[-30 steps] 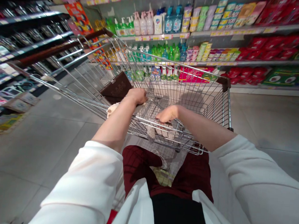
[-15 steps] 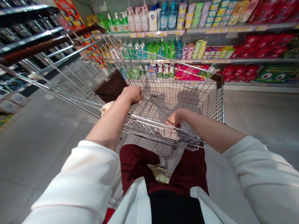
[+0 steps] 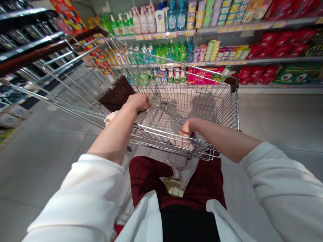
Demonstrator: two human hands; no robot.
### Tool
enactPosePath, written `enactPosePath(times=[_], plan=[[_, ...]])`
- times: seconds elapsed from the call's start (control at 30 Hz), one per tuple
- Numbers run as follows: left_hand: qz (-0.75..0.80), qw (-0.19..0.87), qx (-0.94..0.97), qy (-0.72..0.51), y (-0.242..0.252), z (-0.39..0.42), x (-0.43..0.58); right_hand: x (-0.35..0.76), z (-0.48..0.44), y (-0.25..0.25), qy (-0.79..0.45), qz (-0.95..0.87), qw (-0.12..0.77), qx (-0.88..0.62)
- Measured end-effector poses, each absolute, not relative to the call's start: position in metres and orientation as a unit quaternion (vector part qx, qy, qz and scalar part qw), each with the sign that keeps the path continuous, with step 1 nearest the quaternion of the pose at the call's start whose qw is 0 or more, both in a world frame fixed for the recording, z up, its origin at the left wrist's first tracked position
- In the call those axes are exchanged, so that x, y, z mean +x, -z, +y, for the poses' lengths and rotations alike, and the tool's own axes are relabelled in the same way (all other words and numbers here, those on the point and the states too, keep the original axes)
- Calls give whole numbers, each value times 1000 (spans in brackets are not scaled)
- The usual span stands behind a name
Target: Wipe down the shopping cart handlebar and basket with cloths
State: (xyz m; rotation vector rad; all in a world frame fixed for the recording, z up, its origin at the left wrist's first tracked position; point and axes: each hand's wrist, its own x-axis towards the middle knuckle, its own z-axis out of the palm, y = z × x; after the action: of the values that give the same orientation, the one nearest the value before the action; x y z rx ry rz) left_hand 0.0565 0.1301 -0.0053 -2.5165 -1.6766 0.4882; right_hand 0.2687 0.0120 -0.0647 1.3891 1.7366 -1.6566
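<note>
A wire shopping cart (image 3: 233, 103) stands in front of me in a shop aisle. My left hand (image 3: 139, 101) reaches down inside the basket and rests at the lower corner of a flat brown package (image 3: 116, 92) that leans on the cart's left wall; its fingers are hidden. My right hand (image 3: 187, 127) curls over the cart's near wire rim. A pale cloth-like item (image 3: 109, 117) shows under my left forearm, and another pale thing (image 3: 186, 141) lies just below my right hand.
Shelves with soap and detergent bottles (image 3: 153, 20), small tubs (image 3: 217, 49) and red packs (image 3: 278, 42) run across the far side. Dark shelving (image 3: 16, 35) with boxes on the floor (image 3: 5, 118) lines the left. Grey tile floor (image 3: 282, 117) lies to the right.
My right hand has pulled back from inside the basket to the near rim and closed there. The cart and the view have shifted slightly left. My left hand stays by the brown package.
</note>
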Motion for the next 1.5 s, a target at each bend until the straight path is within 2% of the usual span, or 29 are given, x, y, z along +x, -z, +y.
enactPosePath(times=[0.1,0.23,0.3,0.5,0.6,0.67,0.8,0.87,0.93,1.03,1.13,1.27,1.43,1.5], plan=[[-549,41,-819,-163,6,131,55,276,16,49,600,604,209,481],[-550,38,-818,-162,3,129,58,297,18,21,664,597,37,449],[-550,35,-818,-164,1,128,59,299,16,20,659,603,17,450],[-549,44,-818,-164,4,129,59,268,17,59,554,625,281,473],[-550,44,-817,-167,7,132,56,264,20,59,543,635,316,450],[-553,43,-816,-164,9,134,55,272,21,46,539,661,279,441],[-554,44,-815,-163,9,135,55,296,20,16,546,713,104,429],[-552,42,-815,-170,7,134,56,297,20,16,540,717,64,436],[-552,42,-814,-173,5,133,58,289,19,28,532,711,129,441],[-554,44,-813,-172,3,130,59,271,17,54,513,680,296,433],[-556,46,-812,-173,3,130,57,263,17,68,523,652,349,423],[-552,43,-815,-168,6,133,55,275,18,50,571,645,278,426],[-555,43,-814,-168,4,131,59,292,17,26,563,665,63,487],[-553,47,-814,-170,2,129,60,288,16,32,567,661,71,486]])
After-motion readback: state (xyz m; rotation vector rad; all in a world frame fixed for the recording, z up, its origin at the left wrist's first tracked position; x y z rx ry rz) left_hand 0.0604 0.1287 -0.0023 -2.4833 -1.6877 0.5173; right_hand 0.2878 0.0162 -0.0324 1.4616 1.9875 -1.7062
